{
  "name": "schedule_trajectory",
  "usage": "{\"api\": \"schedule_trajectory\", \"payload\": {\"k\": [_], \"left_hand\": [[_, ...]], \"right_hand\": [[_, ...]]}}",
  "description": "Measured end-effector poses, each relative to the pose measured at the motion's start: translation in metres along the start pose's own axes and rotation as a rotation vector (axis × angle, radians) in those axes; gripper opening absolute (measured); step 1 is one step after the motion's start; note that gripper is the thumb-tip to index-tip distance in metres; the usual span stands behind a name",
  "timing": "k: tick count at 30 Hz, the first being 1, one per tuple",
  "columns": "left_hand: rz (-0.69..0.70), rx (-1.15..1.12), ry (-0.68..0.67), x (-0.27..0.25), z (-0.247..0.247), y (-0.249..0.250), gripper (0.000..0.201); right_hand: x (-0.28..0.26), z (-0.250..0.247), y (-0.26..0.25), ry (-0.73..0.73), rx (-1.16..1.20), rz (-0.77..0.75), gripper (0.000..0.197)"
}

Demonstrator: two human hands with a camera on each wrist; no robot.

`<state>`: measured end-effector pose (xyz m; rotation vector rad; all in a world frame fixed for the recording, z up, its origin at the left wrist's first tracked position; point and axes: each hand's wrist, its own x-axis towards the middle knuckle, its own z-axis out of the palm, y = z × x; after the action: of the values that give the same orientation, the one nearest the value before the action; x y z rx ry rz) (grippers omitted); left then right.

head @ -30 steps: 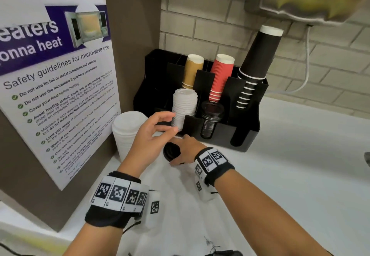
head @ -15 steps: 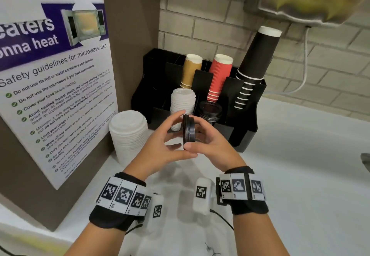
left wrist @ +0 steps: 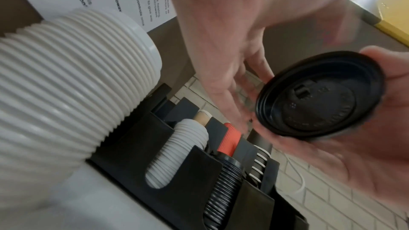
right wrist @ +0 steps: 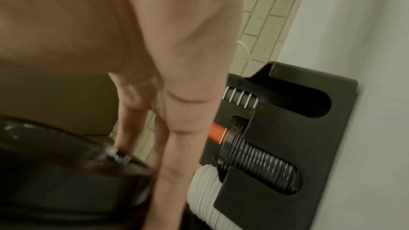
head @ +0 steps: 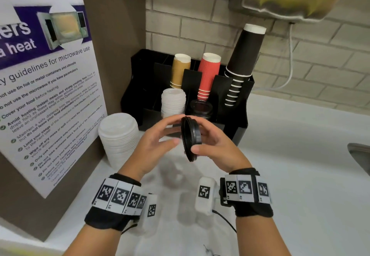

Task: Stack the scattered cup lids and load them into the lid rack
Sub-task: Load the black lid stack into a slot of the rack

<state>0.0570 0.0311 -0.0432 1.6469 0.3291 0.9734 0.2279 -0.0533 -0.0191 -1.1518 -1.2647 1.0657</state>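
the head view showed the whole corner at once: a white counter [head: 290, 155], a brick wall [head: 200, 25], a microwave safety poster [head: 50, 87] on the left, and a black lid rack [head: 243, 115] against the wall. only the left wrist view showed the face of the black lids [left wrist: 318, 99] held on edge, with a sip-hole tab and raised lettering too blurred to read. the right wrist view showed mostly the back of the right hand [right wrist: 132, 41] and a dark blur of lid at the lower left, but it gave the plainest look at the rack's front slots.

in the rack's rear wells stood upside-down stacks of tan cups [head: 179, 69], red ribbed cups [head: 209, 71] and tall black cups [head: 243, 55]. in front, one slot held a column of white lids [head: 173, 103] and the next a column of black lids in the rack [head: 201, 108]. the rightmost front slot looked empty in the right wrist view. a taller stack of large white lids [head: 120, 137] stood loose on the counter, left of the rack and beside the poster.

the held lids hung above the counter just in front of the rack, between the two hands. the right hand [head: 212, 147] gripped them, thumb on the near edge and fingers curled round the far edge. the left hand [head: 154, 145] sat just beside them with fingers spread and relaxed; whether its fingertips touched the lids could not be told.
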Motion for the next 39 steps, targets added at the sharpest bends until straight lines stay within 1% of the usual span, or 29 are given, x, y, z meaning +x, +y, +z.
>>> {"api": "schedule_trajectory", "payload": {"k": [1,2,4,5,7,12,14,16,19,20,21,22,24,26,28,31,36,39], "left_hand": [[0.028,0.038,0.063,0.002,0.000,0.000,0.041],[0.056,0.087,0.140,0.004,0.001,-0.001,0.035],[0.116,0.156,0.268,0.006,0.004,-0.003,0.032],[0.147,0.176,0.309,0.007,0.004,-0.004,0.031],[0.182,0.194,0.349,0.008,0.003,-0.005,0.030],[0.235,0.230,0.393,0.008,-0.004,-0.006,0.033],[0.246,0.249,0.423,0.009,-0.002,-0.007,0.032],[0.254,0.266,0.468,0.009,-0.002,-0.007,0.031],[0.248,0.213,0.579,0.012,-0.014,-0.007,0.034],[0.251,0.201,0.594,0.014,-0.019,-0.006,0.035],[0.256,0.199,0.577,0.015,-0.023,-0.004,0.033],[0.259,0.200,0.538,0.015,-0.023,-0.003,0.031],[0.247,0.198,0.469,0.016,-0.017,-0.001,0.027],[0.231,0.200,0.433,0.018,-0.011,-0.001,0.025],[0.226,0.208,0.408,0.018,-0.009,-0.001,0.024],[0.233,0.208,0.399,0.018,-0.010,-0.001,0.022],[0.246,0.236,0.436,0.017,-0.007,-0.003,0.016],[0.267,0.277,0.465,0.016,-0.007,-0.003,0.020]], "right_hand": [[0.000,0.000,0.000,-0.013,-0.019,0.000,0.075],[0.000,0.000,0.000,-0.034,-0.045,-0.006,0.072],[0.002,0.002,0.001,-0.076,-0.080,-0.023,0.068],[0.003,0.004,0.002,-0.089,-0.083,-0.027,0.067],[0.005,0.005,0.002,-0.099,-0.074,-0.024,0.067],[0.004,0.001,-0.002,-0.099,-0.019,-0.026,0.069],[0.007,0.004,-0.002,-0.091,-0.040,-0.040,0.069],[0.009,0.006,-0.004,-0.055,-0.072,-0.077,0.069],[0.010,-0.003,-0.004,0.077,-0.015,-0.156,0.065],[0.009,-0.009,-0.005,0.113,0.011,-0.167,0.065],[0.009,-0.013,-0.006,0.125,0.036,-0.168,0.066],[0.008,-0.016,-0.006,0.106,0.059,-0.159,0.066],[0.009,-0.015,-0.006,0.007,0.082,-0.128,0.068],[0.012,-0.008,-0.004,-0.088,0.048,-0.098,0.068],[0.014,-0.003,-0.004,-0.129,0.004,-0.071,0.067],[0.013,0.000,-0.005,-0.121,0.008,-0.044,0.068],[0.014,0.003,-0.005,-0.107,0.023,-0.045,0.067],[0.015,0.006,-0.006,-0.100,0.016,-0.046,0.069]]}}
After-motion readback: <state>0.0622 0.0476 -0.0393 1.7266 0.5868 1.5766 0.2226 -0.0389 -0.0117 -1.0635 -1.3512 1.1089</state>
